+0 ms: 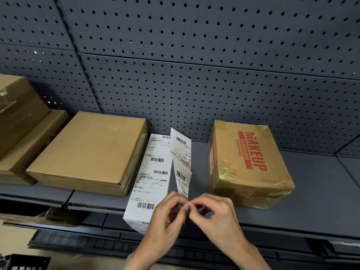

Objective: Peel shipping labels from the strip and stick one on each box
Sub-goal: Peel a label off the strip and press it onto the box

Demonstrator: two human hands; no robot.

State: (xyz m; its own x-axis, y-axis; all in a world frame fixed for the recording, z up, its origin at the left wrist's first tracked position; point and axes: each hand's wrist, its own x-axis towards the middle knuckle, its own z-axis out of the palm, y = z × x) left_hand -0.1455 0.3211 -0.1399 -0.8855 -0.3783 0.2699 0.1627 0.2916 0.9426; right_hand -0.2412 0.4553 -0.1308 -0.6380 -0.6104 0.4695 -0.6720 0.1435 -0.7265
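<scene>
While both hands' fingers are pinching label strip [182,168] corner: left hand [167,213] anchoring backing, right hand [212,213] peeling slowly w/o tearing.

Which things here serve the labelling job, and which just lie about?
In use: white strip of printed shipping labels; flat plain brown cardboard box; taped brown MAKEUP carton; both hands.
Idle: grey pegboard wall; black crate.

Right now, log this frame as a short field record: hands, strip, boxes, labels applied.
left hand: pinches the strip's near end
right hand: pinches the same end, fingertips meeting the left's
label strip: lies on the shelf, folded, between the boxes
flat box: left of the strip, no label visible
MAKEUP box: right of the strip, taped, no shipping label visible
</scene>
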